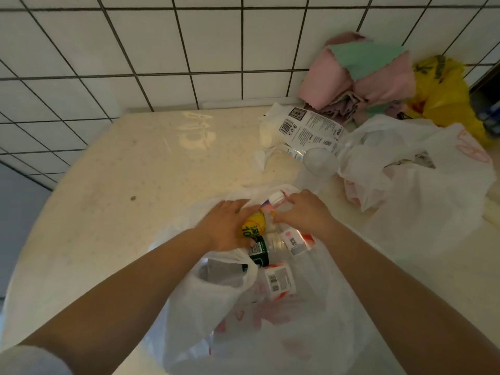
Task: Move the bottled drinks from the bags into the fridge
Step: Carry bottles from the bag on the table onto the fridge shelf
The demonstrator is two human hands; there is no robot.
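Fingers of the left hand (228, 226) are wrapped around the top of a bottle with a yellow and green label (254, 234), while the fingers of the right hand (304, 212) are curled narrow around the neck of a clear bottle with a white cap (277, 201); both hands are down in the mouth of the near plastic bag (270, 307).

The counter (121, 198) is pale and runs back to a white tiled wall (162, 50). The near bag lies open at its front edge, with the person's bare forearms reaching into it. A second white bag (419, 185) slumps to the right, well apart from the hands, its contents hard to make out. Behind it sit a pile of pink and green cloths (362, 74), a yellow bag (443, 96) and a printed white packet (303, 128). Inside the near bag, more clear bottles with red and white labels (280, 280) lie below the two being held.

The step in hand looks like the first lift: bottles gripped but not yet clear of the bag. No fridge is in view, so the next move calls for drawing both bottles up past the loose plastic, which may cling or snag, then turning away to find the fridge
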